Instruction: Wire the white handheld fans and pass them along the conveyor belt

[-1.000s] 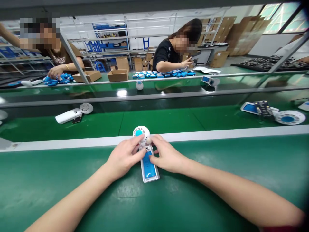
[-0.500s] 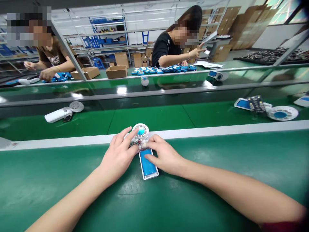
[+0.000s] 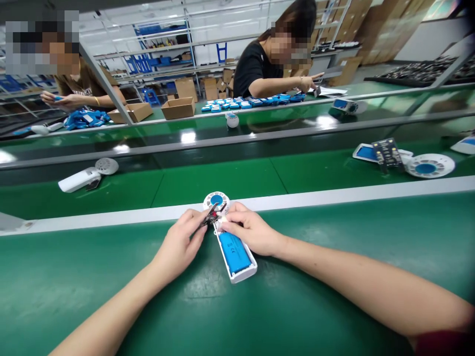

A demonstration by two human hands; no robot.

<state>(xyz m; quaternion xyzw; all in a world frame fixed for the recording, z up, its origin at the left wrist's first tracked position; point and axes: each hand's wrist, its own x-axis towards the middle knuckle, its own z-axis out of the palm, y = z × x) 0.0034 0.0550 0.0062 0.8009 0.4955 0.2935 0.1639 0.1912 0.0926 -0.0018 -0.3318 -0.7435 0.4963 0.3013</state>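
Casing (image 3: 244, 275) slanting more than before; our left hand (image 3: 181, 238) pinching dark board (image 3: 209, 216), right hand (image 3: 253, 231) gripping casing's neck; we're judging casing light, board fragile, edges safest

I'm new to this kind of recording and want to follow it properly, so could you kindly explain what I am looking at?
There is no robot here: these are a person's own bare hands, seen by a camera worn on the head, looking forward and down. On the green work surface lies what looks like an open handheld fan, its round head over the white strip and a blue battery pack in its handle. The left hand holds a small dark part, perhaps a circuit board. The right hand is at the fan's neck; its fingers partly hide what they touch. Across the line, a person in brown and a person in black work near more blue packs.
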